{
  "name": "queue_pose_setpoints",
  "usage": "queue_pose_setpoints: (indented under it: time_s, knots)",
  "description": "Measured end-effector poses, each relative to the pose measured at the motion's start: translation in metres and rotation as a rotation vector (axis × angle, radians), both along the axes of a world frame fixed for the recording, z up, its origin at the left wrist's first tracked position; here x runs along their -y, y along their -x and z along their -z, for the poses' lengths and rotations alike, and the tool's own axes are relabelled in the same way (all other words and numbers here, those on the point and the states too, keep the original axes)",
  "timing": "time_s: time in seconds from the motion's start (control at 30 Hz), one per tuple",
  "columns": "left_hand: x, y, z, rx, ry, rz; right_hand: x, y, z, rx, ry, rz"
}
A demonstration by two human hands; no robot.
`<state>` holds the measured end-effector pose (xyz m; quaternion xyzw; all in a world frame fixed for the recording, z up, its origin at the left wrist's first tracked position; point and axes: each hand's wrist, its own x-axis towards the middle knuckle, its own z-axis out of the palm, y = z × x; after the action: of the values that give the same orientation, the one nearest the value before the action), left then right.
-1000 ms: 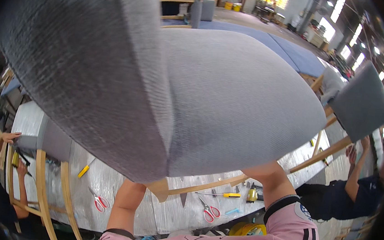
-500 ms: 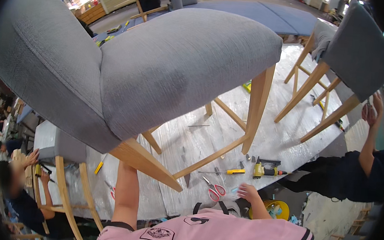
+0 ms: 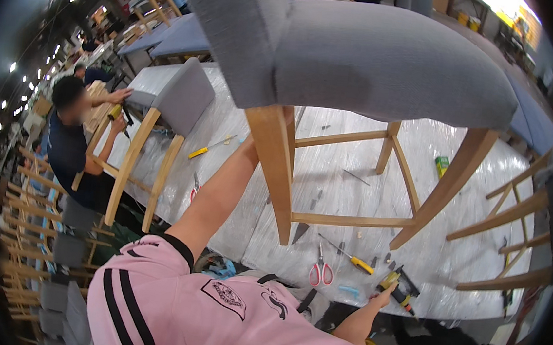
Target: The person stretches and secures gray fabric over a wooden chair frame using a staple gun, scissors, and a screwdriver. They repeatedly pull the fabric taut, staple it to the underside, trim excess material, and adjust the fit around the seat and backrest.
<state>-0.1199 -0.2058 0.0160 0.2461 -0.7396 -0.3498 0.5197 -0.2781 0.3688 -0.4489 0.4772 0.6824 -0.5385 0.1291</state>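
A grey upholstered chair with pale wooden legs stands over the table, its seat large in front of me. My left hand reaches in behind the nearest chair leg; the leg hides its fingers. Low on the right, my right hand closes round the yellow handle of a black-and-yellow staple gun at the table's near edge. Left of it lie a yellow-handled screwdriver and red-handled scissors.
Plastic film covers the worktable. A green box lies beyond the chair. At left, a co-worker handles another grey chair with a tool. More chair legs stand at right, and a second yellow screwdriver lies further left.
My view has swung left, so the chair appears further right. My right hand has moved from beside the scissors to the staple gun and taken hold of it. My left arm still reaches to the chair.
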Motion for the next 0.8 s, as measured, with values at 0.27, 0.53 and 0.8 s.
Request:
queue_pose_setpoints:
  time_s: [0.27, 0.53, 0.8]
  knots:
    - [-0.005, 0.010, 0.004, -0.028, -0.016, 0.062, -0.050, 0.034, -0.017, -0.149, 0.602, -0.044]
    - [-0.002, 0.026, -0.008, -0.024, -0.007, 0.126, 0.026, -0.063, -0.145, -0.849, 1.509, -0.065]
    - [-0.008, 0.032, -0.010, 0.005, -0.019, 0.180, 0.244, -0.103, -0.338, -1.281, 0.963, -0.601]
